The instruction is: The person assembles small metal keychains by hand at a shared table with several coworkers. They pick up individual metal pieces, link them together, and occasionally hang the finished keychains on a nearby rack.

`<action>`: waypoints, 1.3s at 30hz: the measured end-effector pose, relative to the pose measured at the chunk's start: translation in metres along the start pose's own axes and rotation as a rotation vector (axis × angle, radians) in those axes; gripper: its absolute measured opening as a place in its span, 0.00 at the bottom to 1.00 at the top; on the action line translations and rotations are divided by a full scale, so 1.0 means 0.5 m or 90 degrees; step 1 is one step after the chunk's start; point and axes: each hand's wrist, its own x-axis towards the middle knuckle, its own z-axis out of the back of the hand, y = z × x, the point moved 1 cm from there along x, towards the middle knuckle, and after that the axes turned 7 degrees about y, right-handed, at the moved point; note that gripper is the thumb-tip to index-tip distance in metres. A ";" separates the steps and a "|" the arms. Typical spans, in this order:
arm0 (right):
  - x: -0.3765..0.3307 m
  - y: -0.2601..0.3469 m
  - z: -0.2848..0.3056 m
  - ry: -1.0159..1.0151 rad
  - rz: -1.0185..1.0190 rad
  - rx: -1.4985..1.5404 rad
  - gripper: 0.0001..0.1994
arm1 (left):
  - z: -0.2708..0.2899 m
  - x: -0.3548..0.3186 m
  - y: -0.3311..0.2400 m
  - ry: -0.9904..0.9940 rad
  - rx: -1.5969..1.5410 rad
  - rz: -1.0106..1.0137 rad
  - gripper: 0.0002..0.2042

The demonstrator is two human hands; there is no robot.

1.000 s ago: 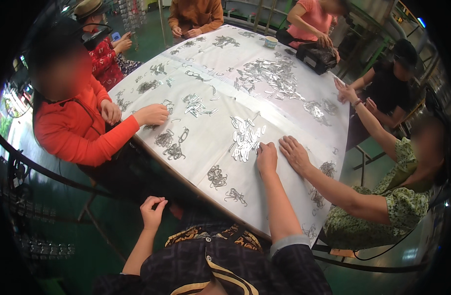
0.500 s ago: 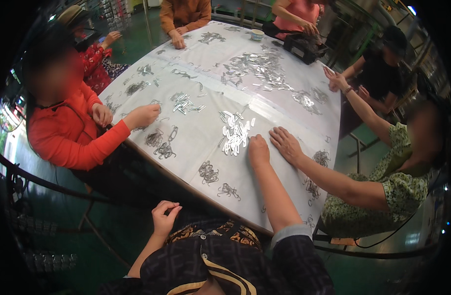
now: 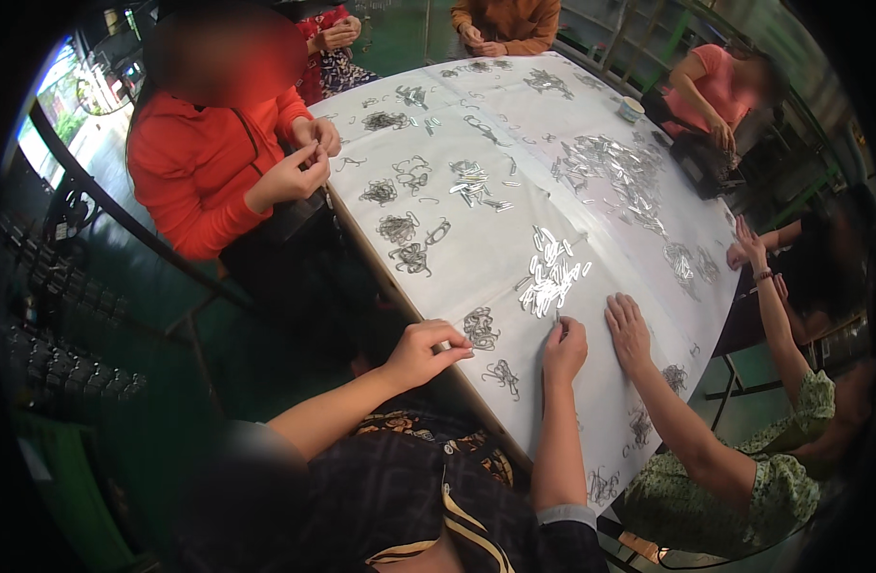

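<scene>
Metal clips [image 3: 550,279] lie heaped at twelve o'clock of the right hand [image 3: 565,347] on the white worktop [image 3: 514,124]. The left hand [image 3: 423,351], its grip curled, fingertips on the worktop edge beside a dark wire bundle [image 3: 480,328]. The right pinches one clip; best lifted singly. Two hands, one shiny heap, two near bundles; a neighbour's hand [image 3: 630,329] at three o'clock.

Bright daylight from upper left, dark bent fisheye rim.
</scene>
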 end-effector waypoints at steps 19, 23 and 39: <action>0.008 0.019 -0.008 0.037 -0.038 -0.091 0.03 | -0.054 0.129 0.033 -0.001 -0.031 0.019 0.07; 0.009 0.027 -0.007 0.025 -0.042 -0.071 0.03 | -0.051 0.126 0.045 -0.021 -0.022 0.048 0.07; 0.011 0.028 -0.011 0.025 -0.044 -0.097 0.04 | -0.067 0.233 0.097 0.028 0.101 0.151 0.09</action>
